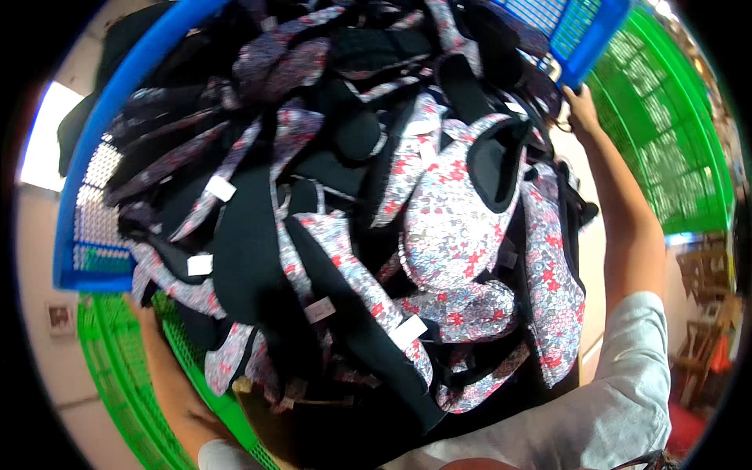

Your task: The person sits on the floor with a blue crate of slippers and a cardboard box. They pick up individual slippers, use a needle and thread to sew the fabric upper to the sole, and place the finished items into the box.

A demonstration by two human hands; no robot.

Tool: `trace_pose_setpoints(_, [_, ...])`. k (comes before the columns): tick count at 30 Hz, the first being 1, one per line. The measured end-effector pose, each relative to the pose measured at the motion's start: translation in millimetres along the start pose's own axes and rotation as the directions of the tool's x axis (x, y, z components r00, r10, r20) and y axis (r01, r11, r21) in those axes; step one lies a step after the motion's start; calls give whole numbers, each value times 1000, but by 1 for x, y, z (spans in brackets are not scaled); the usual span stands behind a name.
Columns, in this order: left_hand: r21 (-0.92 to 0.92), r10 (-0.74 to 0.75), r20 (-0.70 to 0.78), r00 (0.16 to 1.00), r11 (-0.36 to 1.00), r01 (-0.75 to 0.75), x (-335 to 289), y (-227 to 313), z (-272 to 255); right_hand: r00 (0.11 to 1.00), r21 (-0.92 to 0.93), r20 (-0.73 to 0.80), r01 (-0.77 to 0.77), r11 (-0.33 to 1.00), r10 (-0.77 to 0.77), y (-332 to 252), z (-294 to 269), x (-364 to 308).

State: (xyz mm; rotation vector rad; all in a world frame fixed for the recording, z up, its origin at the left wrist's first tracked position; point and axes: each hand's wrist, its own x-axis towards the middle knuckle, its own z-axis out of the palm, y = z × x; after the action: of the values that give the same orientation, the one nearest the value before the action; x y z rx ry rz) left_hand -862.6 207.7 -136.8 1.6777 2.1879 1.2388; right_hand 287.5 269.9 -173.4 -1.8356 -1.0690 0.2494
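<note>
A large blue plastic basket [69, 227] with perforated walls is tilted toward me. A heap of floral cloth slippers [454, 219] with black soles and small white tags fills it and spills over its near side. My right hand [581, 110] is closed on the basket's right rim, arm stretched forward. At the lower left corner of the basket, my left hand [142, 312] is against its underside; its fingers are mostly hidden by the basket and slippers. Beneath the nearest slippers shows the brown edge of what looks like a carton [249, 399].
Green plastic baskets stand at the right [654, 133] and under my left arm [106, 352]. Wooden chairs or stools [699, 270] are at the far right, with a red thing [689, 427] below them. Pale floor [39, 258] shows at the left.
</note>
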Motion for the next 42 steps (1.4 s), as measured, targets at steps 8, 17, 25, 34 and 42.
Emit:
trace_pose_setpoints(8, [949,400,59,915,262,-176,-197,228,-93,957,-93,284,-40,995,65,179,-156,-91])
trace_pose_setpoints(17, [789,-333,-311,890,432,437,-288,189,-240,854,-156,94,-495,855,512,200,-320,-452])
trace_pose_setpoints(25, [784,-140,-283,949,536,313,-325,138,-254,903,56,182,-404,913,389,107,-370,-562])
trace_pose_setpoints(34, [812,-222,-210,952,503,296,-355,208,-247,867,12,60,-496,868,494,117,-397,-595])
trace_pose_setpoints(42, [905,298,-173,939,425,32,-401,281,-152,772,-15,189,-616,788,607,130,-329,-571])
